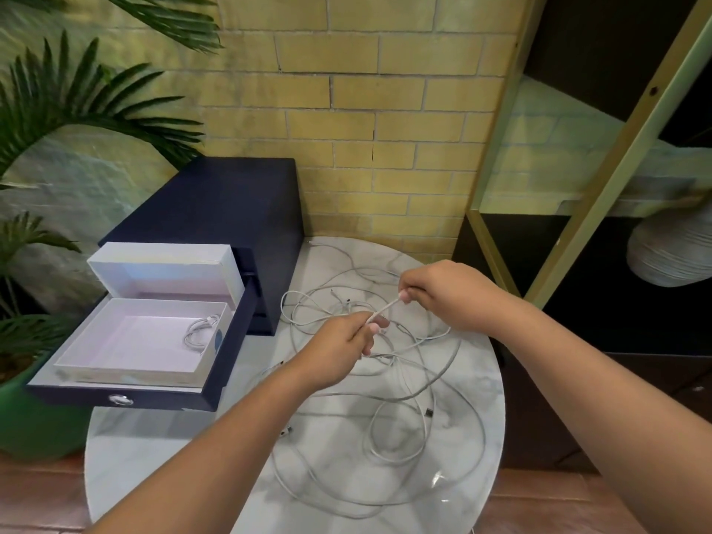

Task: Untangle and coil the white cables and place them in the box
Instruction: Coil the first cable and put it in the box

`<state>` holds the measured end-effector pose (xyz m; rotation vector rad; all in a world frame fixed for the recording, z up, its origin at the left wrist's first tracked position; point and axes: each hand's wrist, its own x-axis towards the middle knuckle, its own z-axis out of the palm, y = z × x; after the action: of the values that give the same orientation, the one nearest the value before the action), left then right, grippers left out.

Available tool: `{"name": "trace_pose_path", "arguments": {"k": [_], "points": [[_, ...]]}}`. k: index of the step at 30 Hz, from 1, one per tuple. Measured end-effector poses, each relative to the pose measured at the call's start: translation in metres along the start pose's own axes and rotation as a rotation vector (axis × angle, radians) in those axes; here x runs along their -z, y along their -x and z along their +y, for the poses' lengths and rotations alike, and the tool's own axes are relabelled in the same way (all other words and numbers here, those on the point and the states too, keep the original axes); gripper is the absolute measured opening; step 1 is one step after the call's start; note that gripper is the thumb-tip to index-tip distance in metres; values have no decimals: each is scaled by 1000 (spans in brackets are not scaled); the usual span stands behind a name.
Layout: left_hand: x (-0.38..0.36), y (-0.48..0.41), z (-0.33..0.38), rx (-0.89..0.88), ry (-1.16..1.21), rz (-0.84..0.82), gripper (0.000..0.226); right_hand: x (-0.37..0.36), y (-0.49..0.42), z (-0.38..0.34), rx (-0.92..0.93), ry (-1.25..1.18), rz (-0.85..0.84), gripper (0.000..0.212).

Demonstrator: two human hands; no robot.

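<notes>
Several white cables [408, 395] lie tangled in loops across a round marble table [154, 456]. My left hand [339, 348] and my right hand [439, 291] hover over the tangle, each pinching the same short stretch of white cable [383, 311], taut between them. An open white box [131, 341] sits in a pulled-out dark drawer at the left, its lid propped behind it. One coiled white cable [200, 333] rests inside the box near its right wall.
A dark blue drawer cabinet [231, 210] stands on the table's far left, against a yellow brick wall. Potted palms [42, 414] crowd the left side. A dark shelf unit with gold frame [578, 186] and a ribbed vase [670, 248] stand at the right.
</notes>
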<state>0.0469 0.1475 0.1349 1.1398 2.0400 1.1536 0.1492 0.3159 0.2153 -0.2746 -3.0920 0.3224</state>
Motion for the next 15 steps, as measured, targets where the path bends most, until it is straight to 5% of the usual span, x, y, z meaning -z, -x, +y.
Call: {"name": "trace_pose_path", "arguments": {"k": [7, 15], "points": [[1, 1, 5, -12, -4, 17, 23, -12, 3, 9, 97, 138, 103, 13], [3, 7, 13, 31, -11, 108, 28, -27, 4, 4, 77, 12, 219, 17]]}}
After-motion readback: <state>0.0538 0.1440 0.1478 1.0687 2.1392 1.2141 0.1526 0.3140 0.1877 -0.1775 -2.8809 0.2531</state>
